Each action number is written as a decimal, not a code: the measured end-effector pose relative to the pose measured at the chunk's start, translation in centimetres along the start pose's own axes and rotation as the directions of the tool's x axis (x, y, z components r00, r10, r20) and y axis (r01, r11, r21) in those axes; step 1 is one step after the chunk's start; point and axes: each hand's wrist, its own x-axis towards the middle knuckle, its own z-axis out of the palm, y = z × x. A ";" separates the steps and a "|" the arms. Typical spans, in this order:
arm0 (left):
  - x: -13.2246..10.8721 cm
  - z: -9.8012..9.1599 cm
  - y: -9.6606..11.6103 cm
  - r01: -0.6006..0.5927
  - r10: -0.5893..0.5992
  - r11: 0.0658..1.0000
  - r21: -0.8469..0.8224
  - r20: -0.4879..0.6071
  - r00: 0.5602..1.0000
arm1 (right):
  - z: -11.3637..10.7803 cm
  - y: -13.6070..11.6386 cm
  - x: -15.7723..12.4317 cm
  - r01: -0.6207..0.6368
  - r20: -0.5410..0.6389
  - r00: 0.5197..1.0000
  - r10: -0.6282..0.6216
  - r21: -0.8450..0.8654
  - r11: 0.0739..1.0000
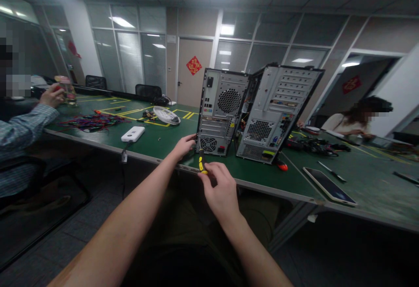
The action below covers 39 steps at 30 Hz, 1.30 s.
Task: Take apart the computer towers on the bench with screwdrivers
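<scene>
Two computer towers stand upright side by side, backs towards me: a narrower one [220,103] on the left and a larger one [271,116] on the right. My right hand [221,187] pinches the end of a black and yellow screwdriver [201,163] in front of the left tower. The tool points up at the tower's lower left rear corner; its tip is too small to make out. Against the lower left side of that tower rests my left hand [184,146], its fingers stretched forward and partly hidden.
On the green table [157,145] lie a white power bank [133,134], coloured wires [94,122], a white oval frame [166,115], a phone [329,185], a thin tool [331,171] and black cables [314,144]. People sit at left and far right.
</scene>
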 end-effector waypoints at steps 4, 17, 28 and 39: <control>0.0 0.0 0.0 0.002 -0.002 1.000 0.002 0.007 1.000 | -0.1 0.0 0.0 0.055 0.010 0.998 -0.055 -0.045 0.997; -0.1 0.0 0.0 -0.017 0.017 1.000 -0.001 -0.009 1.000 | -0.2 0.2 0.1 0.044 -0.026 0.999 -0.045 -0.056 0.997; -0.2 0.0 0.1 -0.013 0.013 1.000 0.029 0.007 1.000 | -0.3 0.2 0.1 0.009 -0.026 1.000 -0.011 -0.065 0.998; -0.3 0.0 0.2 -0.014 0.014 1.000 0.010 -0.002 1.000 | -0.6 -0.2 0.0 0.046 0.050 0.998 -0.042 -0.078 0.996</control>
